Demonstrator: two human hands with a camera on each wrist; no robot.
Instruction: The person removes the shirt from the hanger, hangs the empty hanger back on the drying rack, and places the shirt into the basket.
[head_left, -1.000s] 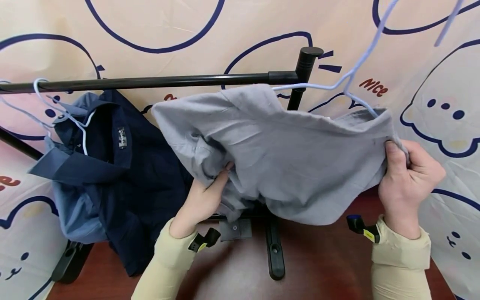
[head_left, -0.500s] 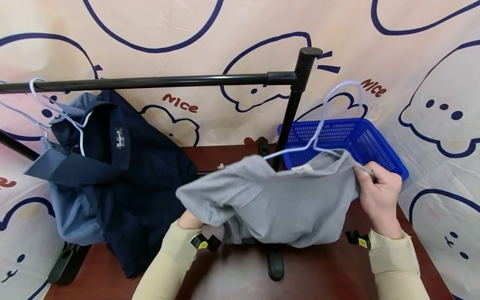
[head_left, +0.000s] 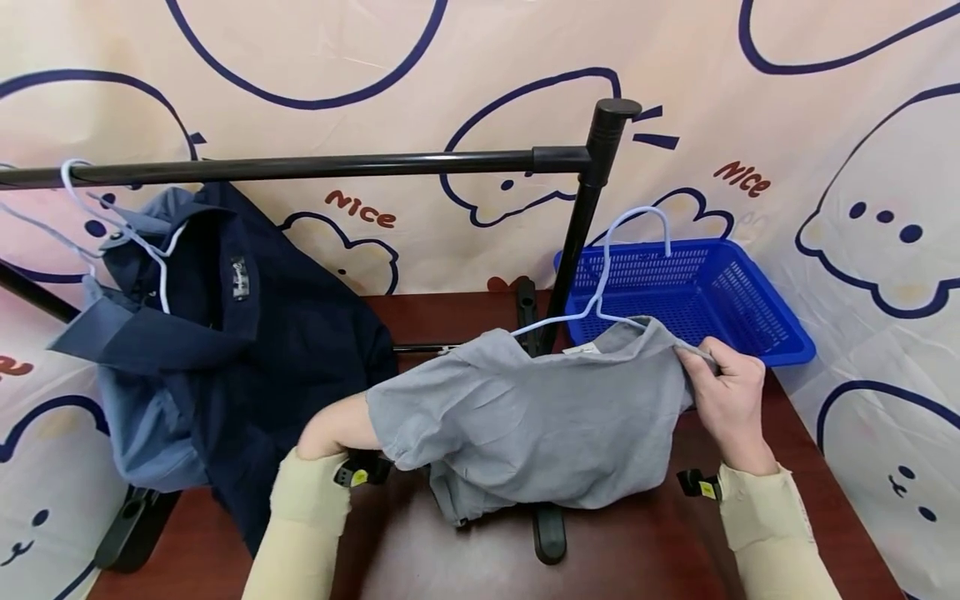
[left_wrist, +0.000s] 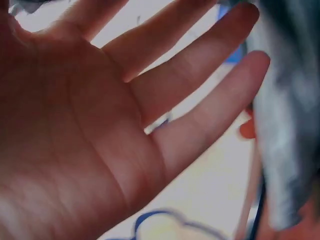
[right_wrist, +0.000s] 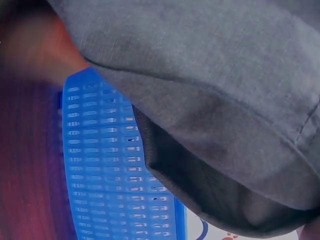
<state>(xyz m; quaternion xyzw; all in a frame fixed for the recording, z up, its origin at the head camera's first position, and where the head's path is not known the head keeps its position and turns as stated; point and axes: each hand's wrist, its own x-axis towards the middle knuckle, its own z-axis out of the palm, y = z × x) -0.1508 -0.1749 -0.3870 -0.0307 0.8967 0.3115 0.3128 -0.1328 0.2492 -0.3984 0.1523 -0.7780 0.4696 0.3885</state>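
Observation:
A grey short-sleeved shirt [head_left: 562, 417] hangs in front of me, with a light-blue hanger [head_left: 602, 275] coming up out of its neck. My right hand [head_left: 726, 396] pinches the shirt at its right shoulder. My left hand [head_left: 337, 427] is at the left sleeve, and the cloth hides its fingers in the head view. In the left wrist view that hand [left_wrist: 120, 110] shows a spread palm with straight fingers, the fingertips close to the hanging cloth [left_wrist: 292, 115]. Folds of the grey shirt [right_wrist: 210, 65] fill much of the right wrist view.
A black clothes rack [head_left: 337, 165] spans the left and middle. On it, at the left, hang a navy shirt [head_left: 300, 333] and a lighter blue shirt [head_left: 153, 433] on light-blue hangers. Behind my right hand a blue plastic basket [head_left: 780, 321] stands on the dark red table [head_left: 637, 558].
The grey shirt on its hanger has come down, bringing the hanger's hook and the basket into view. My right hand moved down and left with it; the left hand shifted out towards the sleeve's edge.

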